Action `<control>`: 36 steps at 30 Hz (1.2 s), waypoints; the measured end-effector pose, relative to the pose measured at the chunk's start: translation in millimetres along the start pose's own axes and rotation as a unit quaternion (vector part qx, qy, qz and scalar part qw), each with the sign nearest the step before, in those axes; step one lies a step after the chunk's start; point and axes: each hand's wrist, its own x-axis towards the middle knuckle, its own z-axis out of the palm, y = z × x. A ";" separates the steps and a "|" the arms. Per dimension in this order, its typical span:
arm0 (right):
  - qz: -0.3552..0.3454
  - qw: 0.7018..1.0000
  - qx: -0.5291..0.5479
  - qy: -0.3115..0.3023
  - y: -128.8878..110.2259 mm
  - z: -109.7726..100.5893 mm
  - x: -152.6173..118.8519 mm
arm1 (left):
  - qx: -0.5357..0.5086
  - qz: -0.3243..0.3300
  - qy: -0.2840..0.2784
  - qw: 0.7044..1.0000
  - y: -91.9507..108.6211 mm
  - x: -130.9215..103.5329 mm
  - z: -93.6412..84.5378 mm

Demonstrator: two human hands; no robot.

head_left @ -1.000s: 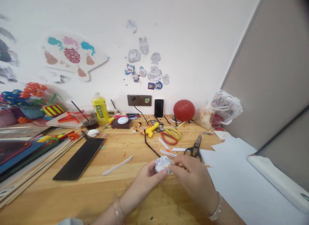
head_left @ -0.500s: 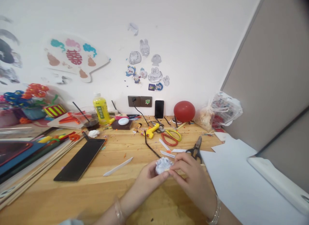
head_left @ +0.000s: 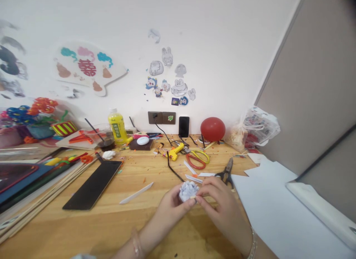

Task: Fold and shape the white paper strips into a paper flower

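Observation:
A white paper flower (head_left: 188,191) with ruffled, layered petals is held low over the table. My left hand (head_left: 172,203) closes round its left side, thumb along the lower edge. At the flower's right edge, my right hand (head_left: 218,199) has thumb and fingertips pinched together. A short pale stick (head_left: 193,197) pokes out from that pinch against the petals; its other end is hidden by the fingers. White paper strips (head_left: 194,178) lie just behind the flower, and another paper strip (head_left: 136,193) is to the left. Black-handled scissors (head_left: 226,173) rest beyond my right hand.
A yellow glue gun (head_left: 176,151) lies behind with red-and-yellow-handled scissors (head_left: 198,158). A black slab (head_left: 93,184) and wooden sticks (head_left: 47,194) occupy the left. White sheets (head_left: 275,203) cover the right. At the back stand a bottle (head_left: 117,127), a cup (head_left: 104,140) and a red balloon (head_left: 213,129).
The whole view has shifted very slightly. Both hands keep their hold, and the flower has turned a little so its petals and the pale stick show more plainly.

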 end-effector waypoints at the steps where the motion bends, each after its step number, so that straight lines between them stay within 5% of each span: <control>1: 0.003 1.000 0.002 -0.001 0.0 -0.3 0.4 | -0.003 0.005 -0.004 1.000 -0.2 0.3 -0.2; 15: 0.016 0.999 0.046 -0.003 1.1 -4.9 2.3 | -0.074 0.019 -0.052 0.996 -7.2 0.3 -5.7; 23: 0.020 0.998 0.054 -0.017 1.6 -5.4 3.3 | -0.080 -0.010 -0.030 0.996 -0.8 -1.2 -3.3; 36: -0.049 0.998 -0.048 0.014 1.4 -2.9 -1.1 | -0.095 -0.012 -0.029 0.995 -6.7 -2.4 -0.8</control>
